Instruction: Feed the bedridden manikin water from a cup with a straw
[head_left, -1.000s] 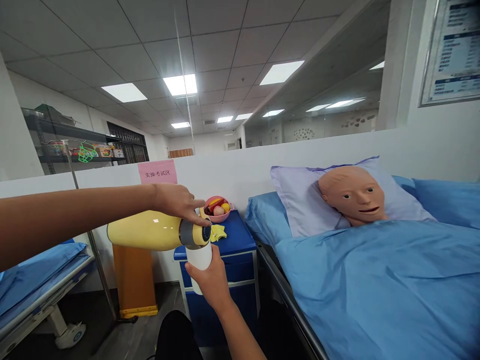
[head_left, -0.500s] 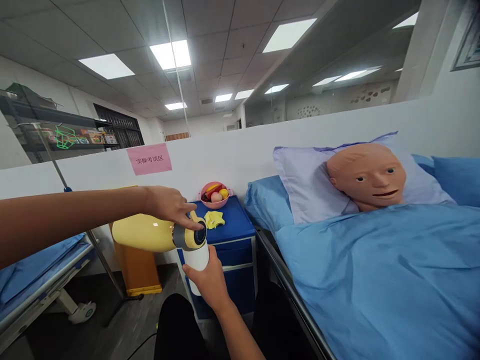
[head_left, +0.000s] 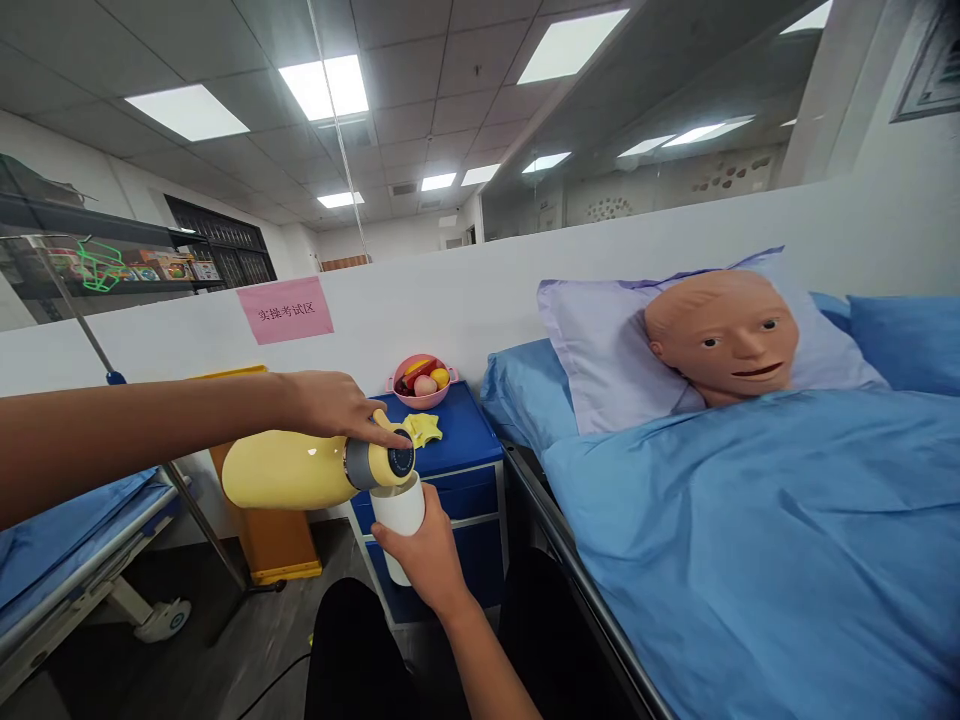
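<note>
My left hand (head_left: 337, 405) is closed on a pale yellow thermos jug (head_left: 289, 470), tipped almost level. One finger stretches over its round dark lid top (head_left: 401, 458); the grip on the handle is mostly hidden. Just under the jug's mouth, a tall white cup (head_left: 401, 512) is wrapped by my right hand (head_left: 427, 550), its open rim facing up. Jug and cup are very close at the rim; I cannot tell whether they touch. No liquid can be made out.
Behind the cup stands a blue bedside cabinet (head_left: 472, 440) with a yellow cloth (head_left: 422, 430) and a pink fruit basket (head_left: 435, 402). A mannequin (head_left: 724, 335) lies under a blue quilt (head_left: 720, 520) at right, behind a dark bed rail (head_left: 577, 590). An IV pole (head_left: 199, 520) stands left.
The cup sits slightly lower against the jug's mouth, so its rim and inside now show. The jug stays tipped in my left hand. The whole view has shifted a little.
</note>
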